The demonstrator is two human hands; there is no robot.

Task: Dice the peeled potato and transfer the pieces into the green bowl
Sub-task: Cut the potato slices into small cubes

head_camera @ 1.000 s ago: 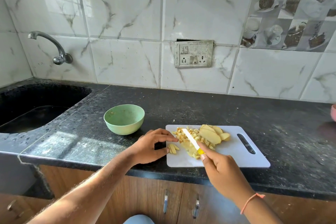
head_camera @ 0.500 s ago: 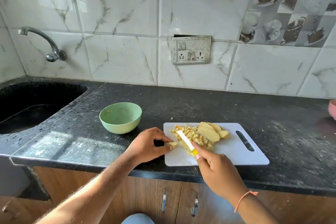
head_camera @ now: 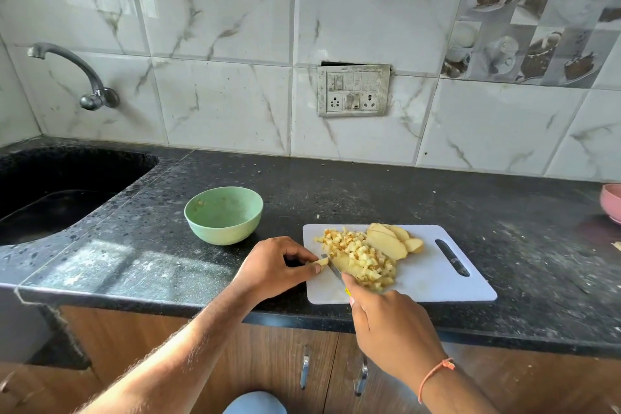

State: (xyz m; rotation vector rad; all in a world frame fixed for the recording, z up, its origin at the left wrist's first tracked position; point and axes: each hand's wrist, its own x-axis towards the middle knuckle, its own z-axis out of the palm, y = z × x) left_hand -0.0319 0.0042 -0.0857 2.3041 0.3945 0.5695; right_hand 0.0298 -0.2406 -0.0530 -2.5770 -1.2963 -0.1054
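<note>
Head view: our left hand [head_camera: 272, 265] pinched a potato strip [head_camera: 322, 261] at the cutting board [head_camera: 433, 282]'s left edge; our right hand [head_camera: 386, 323] gripped the knife [head_camera: 331, 266], its handle mostly hidden. Diced potato [head_camera: 359, 255] lay heaped beside uncut slices [head_camera: 391, 239]; the green bowl [head_camera: 223, 213] stood near, its contents unclear.

The yellow knife handle [head_camera: 347, 290] is almost wholly hidden inside the right hand [head_camera: 391, 329], and its grey blade [head_camera: 331, 266] shows only in part beside the pale potato strip [head_camera: 321, 261]. A pink bowl [head_camera: 612, 202] at the black stone countertop's [head_camera: 369, 191] right end is cut by the frame edge. Specks inside the round green plastic bowl [head_camera: 223, 215] are too small to identify.
</note>
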